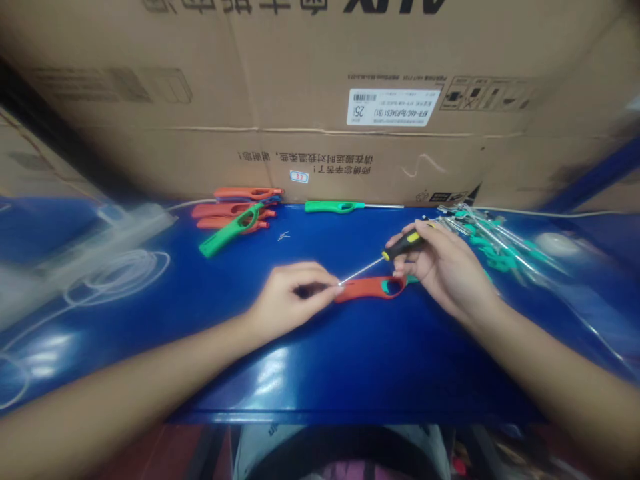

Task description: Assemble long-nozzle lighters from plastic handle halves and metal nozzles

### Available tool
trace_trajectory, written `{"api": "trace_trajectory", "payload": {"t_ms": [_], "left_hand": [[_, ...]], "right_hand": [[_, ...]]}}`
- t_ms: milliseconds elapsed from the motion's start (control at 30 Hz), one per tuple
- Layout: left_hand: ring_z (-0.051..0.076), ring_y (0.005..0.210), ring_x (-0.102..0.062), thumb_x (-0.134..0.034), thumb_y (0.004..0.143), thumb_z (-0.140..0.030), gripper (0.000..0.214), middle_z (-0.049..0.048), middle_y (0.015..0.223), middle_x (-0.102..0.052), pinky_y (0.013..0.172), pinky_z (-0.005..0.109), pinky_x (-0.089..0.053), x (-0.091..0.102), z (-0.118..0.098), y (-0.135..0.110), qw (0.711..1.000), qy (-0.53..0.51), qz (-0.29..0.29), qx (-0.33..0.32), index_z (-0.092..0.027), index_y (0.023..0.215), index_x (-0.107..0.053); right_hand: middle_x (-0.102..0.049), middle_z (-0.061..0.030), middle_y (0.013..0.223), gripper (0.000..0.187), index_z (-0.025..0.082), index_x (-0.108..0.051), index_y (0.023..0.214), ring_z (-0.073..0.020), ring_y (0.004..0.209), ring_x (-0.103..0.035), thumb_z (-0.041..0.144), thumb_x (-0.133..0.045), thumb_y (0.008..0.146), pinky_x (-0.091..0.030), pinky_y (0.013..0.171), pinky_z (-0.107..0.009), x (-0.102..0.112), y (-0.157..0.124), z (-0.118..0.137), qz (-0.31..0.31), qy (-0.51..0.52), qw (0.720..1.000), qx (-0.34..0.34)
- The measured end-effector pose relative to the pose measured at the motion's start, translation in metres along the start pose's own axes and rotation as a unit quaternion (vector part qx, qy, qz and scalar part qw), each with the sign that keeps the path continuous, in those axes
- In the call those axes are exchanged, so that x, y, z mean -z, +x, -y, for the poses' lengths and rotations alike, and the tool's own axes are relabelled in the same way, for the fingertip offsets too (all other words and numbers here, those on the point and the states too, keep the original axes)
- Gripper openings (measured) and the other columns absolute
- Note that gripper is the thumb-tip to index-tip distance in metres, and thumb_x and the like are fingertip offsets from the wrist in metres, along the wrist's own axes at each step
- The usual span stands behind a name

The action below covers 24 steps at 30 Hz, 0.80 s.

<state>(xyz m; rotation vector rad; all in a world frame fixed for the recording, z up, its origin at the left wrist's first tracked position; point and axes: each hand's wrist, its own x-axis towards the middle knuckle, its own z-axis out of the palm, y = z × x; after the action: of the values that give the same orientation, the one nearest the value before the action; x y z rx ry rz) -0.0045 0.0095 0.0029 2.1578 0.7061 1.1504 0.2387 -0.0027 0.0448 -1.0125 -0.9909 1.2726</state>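
Observation:
An orange lighter body [367, 288] lies on the blue table [350, 353] between my hands. My left hand [290, 297] is closed, pinching the lighter's left end. My right hand [443, 267] is closed around a black and yellow screwdriver [403, 247]. The screwdriver's thin metal shaft slants down to the left, and its tip meets the lighter's left end by my left fingertips.
Several orange lighter bodies [235, 210] and a green one [230, 231] lie at the back left. Another green lighter [335, 207] lies by a large cardboard box [320, 100]. A heap of metal and teal parts [493, 240] sits right. White cable [125, 267] coils left.

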Motion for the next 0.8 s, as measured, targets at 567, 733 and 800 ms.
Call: {"api": "trace_trajectory", "payload": {"t_ms": [567, 733, 800], "left_hand": [[0.011, 0.066, -0.064, -0.073, 0.087, -0.02, 0.007, 0.0051, 0.082, -0.075, 0.061, 0.022, -0.049, -0.0004, 0.004, -0.0006, 0.999, 0.025, 0.032, 0.012, -0.015, 0.088, -0.078], [0.012, 0.067, -0.065, -0.072, 0.088, -0.021, 0.008, 0.0053, 0.083, -0.075, 0.062, 0.022, -0.05, -0.0005, 0.0045, -0.0019, 0.999, 0.032, 0.04, 0.009, -0.015, 0.087, -0.077], [0.012, 0.067, -0.065, -0.072, 0.088, -0.021, 0.009, 0.0055, 0.083, -0.075, 0.062, 0.023, -0.05, -0.0006, 0.0047, -0.0023, 0.999, 0.035, 0.041, 0.005, -0.015, 0.088, -0.077]], "right_hand": [[-0.072, -0.0039, 0.083, 0.024, 0.02, -0.052, 0.087, -0.0131, 0.053, -0.064, 0.039, -0.067, 0.087, -0.059, 0.051, -0.028, 0.0, -0.0018, 0.0013, 0.014, -0.021, 1.0, 0.009], [-0.072, -0.0035, 0.082, 0.027, 0.022, -0.05, 0.089, -0.0142, 0.053, -0.064, 0.041, -0.068, 0.086, -0.058, 0.051, -0.029, 0.0005, -0.0024, -0.0001, 0.022, -0.028, 0.999, 0.011], [-0.072, -0.0036, 0.082, 0.027, 0.022, -0.05, 0.089, -0.0145, 0.053, -0.065, 0.042, -0.068, 0.086, -0.057, 0.051, -0.029, 0.0007, -0.0025, -0.0006, 0.022, -0.033, 0.999, 0.015]]}}
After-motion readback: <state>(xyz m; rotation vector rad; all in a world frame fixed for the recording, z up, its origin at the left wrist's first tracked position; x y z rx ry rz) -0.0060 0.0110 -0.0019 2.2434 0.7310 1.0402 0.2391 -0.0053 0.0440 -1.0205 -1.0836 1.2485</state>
